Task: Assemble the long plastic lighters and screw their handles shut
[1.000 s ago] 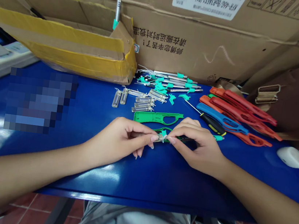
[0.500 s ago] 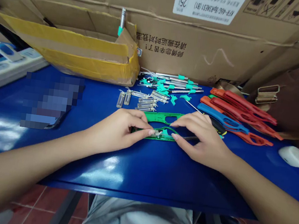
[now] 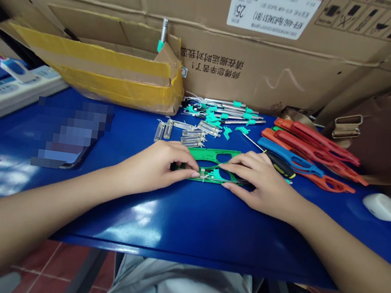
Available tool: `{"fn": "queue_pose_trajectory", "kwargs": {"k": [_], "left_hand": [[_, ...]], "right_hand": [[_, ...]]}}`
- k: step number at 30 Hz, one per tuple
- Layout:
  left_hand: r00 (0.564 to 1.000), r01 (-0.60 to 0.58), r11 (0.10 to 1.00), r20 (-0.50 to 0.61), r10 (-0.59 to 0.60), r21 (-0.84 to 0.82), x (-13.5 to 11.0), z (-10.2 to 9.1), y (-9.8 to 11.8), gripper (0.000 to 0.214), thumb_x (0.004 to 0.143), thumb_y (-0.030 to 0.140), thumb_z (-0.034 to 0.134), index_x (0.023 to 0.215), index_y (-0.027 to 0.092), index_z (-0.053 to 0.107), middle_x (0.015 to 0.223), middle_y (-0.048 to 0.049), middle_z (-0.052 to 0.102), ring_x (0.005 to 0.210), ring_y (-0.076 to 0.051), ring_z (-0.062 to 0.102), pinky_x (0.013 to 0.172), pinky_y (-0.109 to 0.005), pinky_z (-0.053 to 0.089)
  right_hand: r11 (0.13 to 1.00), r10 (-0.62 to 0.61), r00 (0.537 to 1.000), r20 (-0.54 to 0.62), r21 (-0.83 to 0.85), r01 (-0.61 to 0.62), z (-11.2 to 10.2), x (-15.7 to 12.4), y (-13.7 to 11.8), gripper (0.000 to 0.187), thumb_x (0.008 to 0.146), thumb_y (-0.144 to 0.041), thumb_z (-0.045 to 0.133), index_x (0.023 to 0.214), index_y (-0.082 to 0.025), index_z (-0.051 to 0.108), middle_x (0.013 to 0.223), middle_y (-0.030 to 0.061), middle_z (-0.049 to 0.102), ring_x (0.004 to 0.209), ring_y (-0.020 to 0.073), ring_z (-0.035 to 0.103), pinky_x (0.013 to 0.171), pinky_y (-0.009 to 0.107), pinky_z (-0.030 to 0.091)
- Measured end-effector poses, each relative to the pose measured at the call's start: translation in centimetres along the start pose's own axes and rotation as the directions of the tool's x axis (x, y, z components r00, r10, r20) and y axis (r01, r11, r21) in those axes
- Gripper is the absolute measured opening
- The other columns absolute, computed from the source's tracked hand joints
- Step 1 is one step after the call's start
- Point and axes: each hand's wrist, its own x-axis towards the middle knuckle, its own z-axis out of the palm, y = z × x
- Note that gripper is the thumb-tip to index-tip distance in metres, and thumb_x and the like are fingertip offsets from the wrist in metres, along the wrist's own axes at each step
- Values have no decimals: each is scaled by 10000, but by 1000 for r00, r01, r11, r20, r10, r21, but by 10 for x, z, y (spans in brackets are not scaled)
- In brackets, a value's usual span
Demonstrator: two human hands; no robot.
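Observation:
A green lighter casing half [image 3: 209, 179] lies on the blue table between my hands, a teal trigger piece [image 3: 216, 174] set in it. My left hand [image 3: 169, 164] covers the casing's left end, thumb and forefinger closed on a small clear lighter tank [image 3: 202, 173] lying in the casing. My right hand [image 3: 259, 181] grips the casing's right part with thumb and fingers near the trigger loop. Just behind lies a second green casing half [image 3: 209, 154], inner side up, touched or nearly touched by the fingers; I cannot tell which.
Behind are several clear tanks [image 3: 192, 139] and metal rods with teal triggers [image 3: 236, 113]. A screwdriver [image 3: 279, 165] lies beside red casings [image 3: 324, 156] and a blue casing [image 3: 289, 156]. Left are a phone [image 3: 74, 135], power strip [image 3: 15, 89] and yellow-taped box [image 3: 118, 76]. A white object [image 3: 383, 207] lies right.
The tank and teal trigger sit lower and flatter in the green casing. My right fingers have closed in around the casing's right part. The view has shifted slightly.

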Motion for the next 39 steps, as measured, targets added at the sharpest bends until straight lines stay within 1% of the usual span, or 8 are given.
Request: {"fn": "queue_pose_trajectory", "kwargs": {"k": [3,6,11,17,25,31,35,39], "left_hand": [[1000,6,1000,-16,-7,-5,0,1,-1,128,931,273,697,995,201,781,959,-44,755,929,-181,691,870,-297,515],[999,-32,999,-37,33,23,-2,2,-2,135,942,265,683,1002,193,780,975,-49,737,941,-177,684,878,-298,517],[989,-144,972,6,145,184,-4,1,-2,193,978,309,634,1051,192,769,974,-53,733,922,-195,675,867,-336,521],[982,-190,941,57,181,281,-5,-1,-2,179,965,314,662,1050,194,763,961,-42,731,908,-202,676,844,-339,525],[988,-150,944,76,133,293,-7,0,-4,215,979,335,639,1092,225,785,979,-48,713,911,-203,679,804,-329,556],[985,-170,937,85,151,306,-7,-5,0,205,979,291,635,1096,192,771,982,-53,741,908,-208,697,821,-337,569],[987,-156,948,92,135,278,-7,-6,-1,164,963,278,662,1037,200,786,969,-40,749,910,-206,706,829,-335,569],[993,-101,979,81,87,177,-7,-5,-2,129,926,253,718,1018,223,803,952,-20,742,887,-178,704,792,-289,557]], "right_hand": [[1000,-4,1000,5,2,4,0,-1,0,338,984,-377,627,1288,-232,663,1167,101,673,1048,246,596,907,433,395],[1000,-3,1000,4,-3,3,0,-1,-1,347,992,-369,614,1300,-217,663,1174,103,666,1058,246,585,904,433,391],[1000,13,1000,-10,-5,-13,-1,-2,-4,299,1031,-274,529,1279,-203,680,1142,92,674,1027,229,580,876,419,369],[998,43,999,-9,39,-43,-1,-1,-4,284,1008,-290,581,1258,-207,686,1126,84,676,1023,227,587,902,417,370],[991,88,996,14,103,-89,-1,-1,-6,289,999,-266,581,1263,-212,685,1145,83,669,1050,228,586,943,432,374],[988,85,995,51,128,-91,-6,-2,-5,335,965,-203,579,1288,-232,662,1178,80,656,1105,240,576,974,453,373],[976,96,993,67,192,-107,-6,-2,-1,370,955,-180,570,1306,-266,651,1189,70,646,1132,237,578,1000,460,389],[946,133,988,83,288,-151,-4,-2,2,372,950,-159,559,1298,-251,656,1193,79,634,1135,233,593,1007,447,431]]}}
